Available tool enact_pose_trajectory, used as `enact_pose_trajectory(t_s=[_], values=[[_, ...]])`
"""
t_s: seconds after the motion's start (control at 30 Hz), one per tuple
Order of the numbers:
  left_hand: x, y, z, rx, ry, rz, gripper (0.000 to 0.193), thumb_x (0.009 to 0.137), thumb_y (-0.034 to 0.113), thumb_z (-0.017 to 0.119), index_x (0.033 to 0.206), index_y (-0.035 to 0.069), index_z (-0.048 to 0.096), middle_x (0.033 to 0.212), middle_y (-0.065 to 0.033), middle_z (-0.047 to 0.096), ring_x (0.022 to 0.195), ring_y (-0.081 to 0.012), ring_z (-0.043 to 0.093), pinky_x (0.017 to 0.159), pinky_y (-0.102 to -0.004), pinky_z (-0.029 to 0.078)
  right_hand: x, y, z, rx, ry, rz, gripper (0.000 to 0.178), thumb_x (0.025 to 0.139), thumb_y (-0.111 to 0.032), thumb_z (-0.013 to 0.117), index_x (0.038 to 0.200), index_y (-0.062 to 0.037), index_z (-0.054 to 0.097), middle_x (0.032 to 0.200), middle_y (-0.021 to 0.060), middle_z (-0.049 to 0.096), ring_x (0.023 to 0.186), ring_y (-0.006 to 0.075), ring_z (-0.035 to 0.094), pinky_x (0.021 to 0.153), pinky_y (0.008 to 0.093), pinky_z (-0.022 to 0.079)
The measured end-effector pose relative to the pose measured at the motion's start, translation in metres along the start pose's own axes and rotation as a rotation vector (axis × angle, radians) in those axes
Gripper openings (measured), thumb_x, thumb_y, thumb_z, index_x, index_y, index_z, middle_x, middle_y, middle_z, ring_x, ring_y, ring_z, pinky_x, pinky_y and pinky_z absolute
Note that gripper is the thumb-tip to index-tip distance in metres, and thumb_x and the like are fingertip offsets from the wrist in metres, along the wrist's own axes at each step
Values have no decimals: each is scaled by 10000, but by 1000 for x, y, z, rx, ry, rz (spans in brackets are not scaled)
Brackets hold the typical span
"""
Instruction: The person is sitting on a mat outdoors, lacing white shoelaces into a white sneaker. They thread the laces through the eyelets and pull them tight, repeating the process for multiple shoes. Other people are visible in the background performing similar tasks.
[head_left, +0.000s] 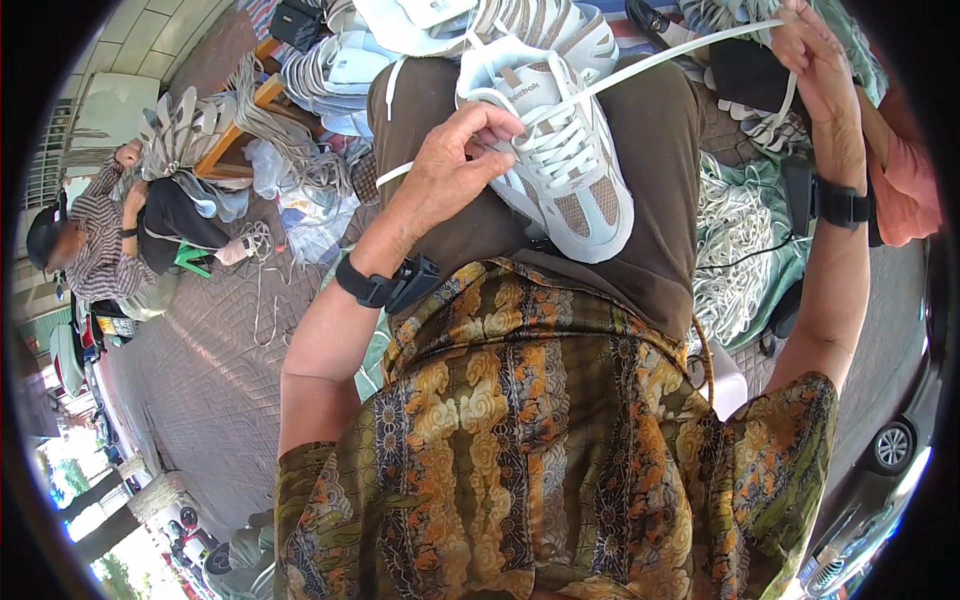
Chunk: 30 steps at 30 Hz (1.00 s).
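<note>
A white and grey sneaker (590, 215) with a mesh toe rests on my lap, its toe toward me. White lace (560, 150) crosses its tongue through several eyelets. My left hand (450, 165) curls at the left side of the lacing, with thumb and forefinger against the shoe's edge. Out at the upper right, my right hand (815, 55) pinches a long flat shoelace (680, 48) that runs taut from the upper eyelets. The lace's other length shows left of my left wrist and partly passes behind it.
Stacks of shoe parts (335, 75) lie beyond my knees. A heap of white laces (735, 255) sits on green cloth at my right. Clear plastic bags (310, 215) lie to the left. Another person (110, 230) sits at far left; someone's sleeve (910, 190) is close on the right.
</note>
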<state>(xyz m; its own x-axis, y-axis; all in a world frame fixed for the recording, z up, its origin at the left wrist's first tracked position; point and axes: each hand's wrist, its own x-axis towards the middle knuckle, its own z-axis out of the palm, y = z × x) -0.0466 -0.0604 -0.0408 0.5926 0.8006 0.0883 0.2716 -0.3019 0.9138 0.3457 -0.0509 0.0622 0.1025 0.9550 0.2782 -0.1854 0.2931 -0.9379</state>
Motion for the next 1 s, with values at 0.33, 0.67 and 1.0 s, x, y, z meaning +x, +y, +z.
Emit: enact_pose_trajectory(t_s=[0.33, 0.67, 1.0], values=[[-6, -10, 3, -49, 176, -68, 215, 813, 6, 636, 1020, 47, 601, 932, -28, 570, 853, -116, 555, 722, -246, 485, 38, 107, -79, -1055, -53, -298, 198, 932, -178, 569, 1067, -46, 628, 881, 3, 623, 734, 54, 556, 671, 197, 435], [-24, -7, -9, 751, 219, 162, 201, 776, 73, 670, 962, 39, 602, 906, -103, 620, 801, -230, 620, 670, -326, 490, -63, 109, 88, -1227, -406, -463, 223, 834, -79, 587, 1055, -68, 565, 896, 113, 613, 738, 290, 628, 656, 383, 501], [-34, -6, -27, 1000, 95, 203, 76, 827, 46, 581, 901, 57, 567, 795, -109, 607, 773, -293, 609, 661, -392, 489, -61, 107, 86, -1551, -326, -501, 148, 850, -40, 517, 995, -35, 547, 837, 131, 604, 795, 318, 633, 670, 410, 514]])
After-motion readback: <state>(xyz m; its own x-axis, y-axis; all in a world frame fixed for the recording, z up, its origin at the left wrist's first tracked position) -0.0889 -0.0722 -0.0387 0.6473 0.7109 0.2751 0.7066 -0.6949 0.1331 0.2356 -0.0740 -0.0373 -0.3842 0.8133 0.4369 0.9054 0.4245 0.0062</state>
